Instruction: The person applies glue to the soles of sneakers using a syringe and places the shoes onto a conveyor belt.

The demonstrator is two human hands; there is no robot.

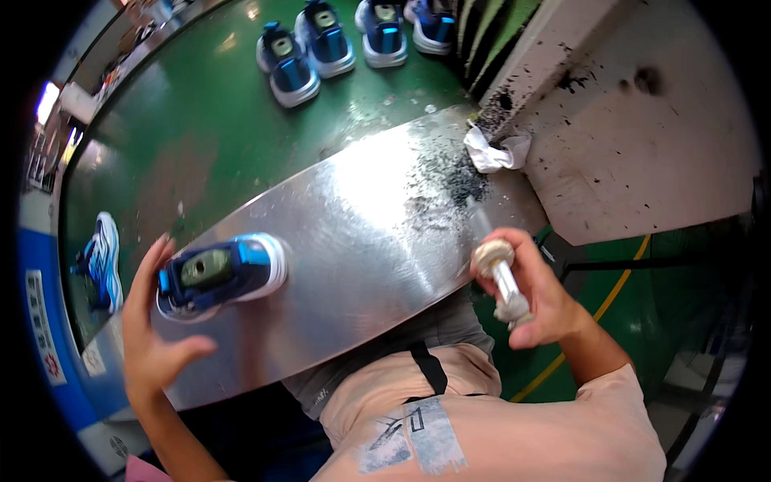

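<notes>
My right hand [540,296] is clamped around a small pale tool [501,277] with a round knobbed head and a whitish shaft, the fingers wrapped about the shaft and the head poking up out of the fist. It hangs just off the near edge of the metal table [361,241], not touching the sheet. My left hand [152,329] stands open, fingers spread and thumb out, holding nothing; its fingertips rise right at the heel end of a blue and white shoe [221,275], touching it or a hair short of it, I cannot tell which.

The shoe rests on the table just beyond the left hand, opening upward, a grey insert showing inside. Its long axis runs roughly across my front, heel towards the left hand, toe pointing towards the right one. The left hand is plainly the nearer; the right, with its tool, is well apart from the shoe, with bare metal between them.

Farther out from the right hand, dark grit [458,181] is scattered on the far end of the table, beside a crumpled white rag [491,153]. Beyond the table, more blue shoes [309,52] stand on the green floor [201,128], and one lies out past my left hand [103,261].
</notes>
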